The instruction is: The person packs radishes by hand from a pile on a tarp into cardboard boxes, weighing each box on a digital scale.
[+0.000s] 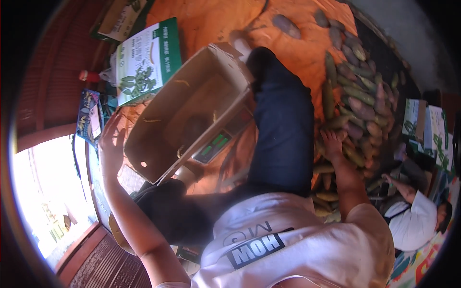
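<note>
On orange tarpaulin [206, 19], we see cardboard box [165, 108] at digital scale [214, 146]; left hand [112, 144], fingers apart, beside box; right hand [333, 145] at vegetable pile [360, 99], whether gripping we cannot tell.

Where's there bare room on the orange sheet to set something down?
One patch of sheet lies beyond the carton, between the white-green box and lone tuber. A narrower strip runs between the dark trouser leg and the heap. The heap is crowded, with the right hand at its left edge.

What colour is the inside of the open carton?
Brown; the open carton shows best in the head view.
</note>
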